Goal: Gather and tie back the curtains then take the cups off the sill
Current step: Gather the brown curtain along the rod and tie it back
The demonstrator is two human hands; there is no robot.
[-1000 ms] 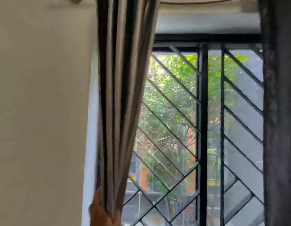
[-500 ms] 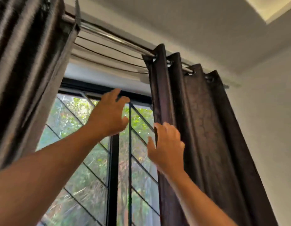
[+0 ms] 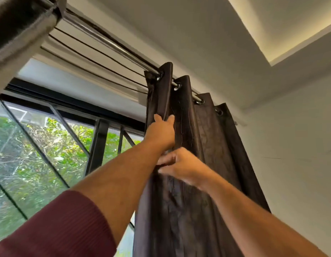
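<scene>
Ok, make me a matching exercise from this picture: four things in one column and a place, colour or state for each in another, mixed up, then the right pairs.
Things:
1. left hand
2. right hand
3. sleeve
4. curtain rod

Descriptions:
A. shiny metal, threaded through the curtain's rings
B. dark red, ribbed
C. the lower one, pinching a fold of the dark brown curtain
D. the higher one, fingers on the curtain's leading fold

Pairs: 1-D, 2-C, 3-B, 4-A
</scene>
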